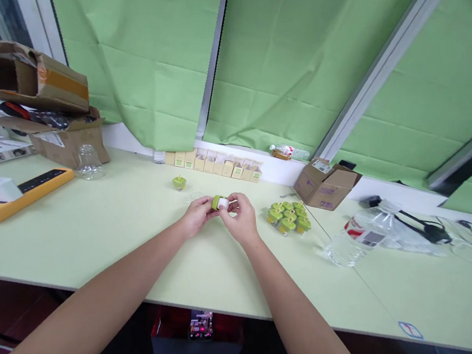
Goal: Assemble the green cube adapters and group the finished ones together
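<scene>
Above the pale table, my left hand (199, 215) and my right hand (240, 216) meet on a small green-and-white piece (221, 202). Its green part faces my left hand, and the white part lies under my right fingers. Both hands are closed around it, and they hide part of its shape. A single small green-topped clear container (179, 182) stands a little beyond my left hand. To the right of my right hand sits a cluster of similar green-topped containers (288, 216), with something yellowish inside. Faint clear plastic (195, 196) lies just behind my left hand.
Small cardboard boxes (217, 164) line the table's back edge. An open carton (324, 184) and a large plastic bottle (359, 234) stand right. Left are a clear jar (88, 162), an orange power strip (25, 195) and stacked cartons (65, 142). A phone (200, 324) rests below the front edge.
</scene>
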`<state>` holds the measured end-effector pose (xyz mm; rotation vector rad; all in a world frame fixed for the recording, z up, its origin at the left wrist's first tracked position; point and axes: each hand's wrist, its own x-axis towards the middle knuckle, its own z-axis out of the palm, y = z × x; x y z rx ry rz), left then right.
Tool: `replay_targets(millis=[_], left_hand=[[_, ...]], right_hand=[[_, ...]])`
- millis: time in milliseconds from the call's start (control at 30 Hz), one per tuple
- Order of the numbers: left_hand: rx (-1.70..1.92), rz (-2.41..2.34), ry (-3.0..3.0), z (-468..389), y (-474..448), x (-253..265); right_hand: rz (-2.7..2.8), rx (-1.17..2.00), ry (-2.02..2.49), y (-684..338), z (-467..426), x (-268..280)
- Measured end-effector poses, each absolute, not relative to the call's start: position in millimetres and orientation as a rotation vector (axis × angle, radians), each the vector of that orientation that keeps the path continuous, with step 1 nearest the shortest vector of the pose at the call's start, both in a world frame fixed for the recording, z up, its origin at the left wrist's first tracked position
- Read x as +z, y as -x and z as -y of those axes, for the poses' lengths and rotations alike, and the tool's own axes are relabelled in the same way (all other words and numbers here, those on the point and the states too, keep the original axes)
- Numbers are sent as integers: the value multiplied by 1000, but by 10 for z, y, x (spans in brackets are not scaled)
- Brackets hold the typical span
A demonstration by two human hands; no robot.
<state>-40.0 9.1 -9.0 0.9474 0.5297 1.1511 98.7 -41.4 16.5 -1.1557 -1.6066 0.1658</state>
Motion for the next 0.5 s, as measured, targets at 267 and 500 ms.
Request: replay_targets(millis=[267,500], left_hand=[[1130,-525,-922,-67,395,-36],[1172,-596,-770,-74,401,40]], right_hand=[[1530,287,1160,-999,395,183],[1382,355,1333,-1170,330,207]])
